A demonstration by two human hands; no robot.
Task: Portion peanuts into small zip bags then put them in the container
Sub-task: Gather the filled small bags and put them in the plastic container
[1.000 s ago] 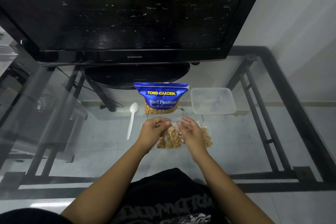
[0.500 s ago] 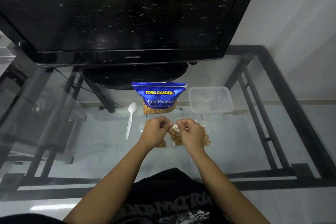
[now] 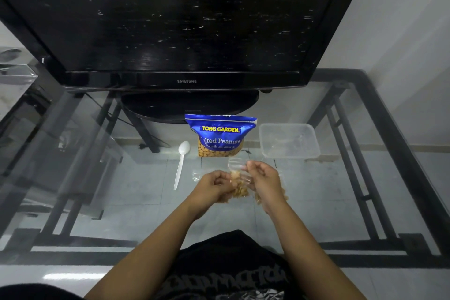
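Both hands are raised just above a glass table, holding 1 small clear zip bag between them. The left hand is curled, its fingertips pinched narrow on the bag's left side. The right hand grips the right side near the top, thumb and fingers closed on the plastic. The bag's top stands up, empty and clear, between the 2 hands; peanuts fill its lower part and look blurred.

A second bag of peanuts lies on the glass, mostly hidden under the right hand, so only a brown edge shows to the right of the wrist. A scrap of clear plastic shows on the table just left of the left hand; what it is cannot be told.

Farther off, a blue peanut pouch stands upright, its window showing nuts at the bottom. Just right of it sits a clear container, lid off, and it looks to have no bags in it. Left of the pouch a white plastic spoon lies on the glass, bowl at the far end, handle pointing near.

Behind these, a black TV on its oval stand fills the far side of the table. A black printed shirt shows at the near edge between the forearms.
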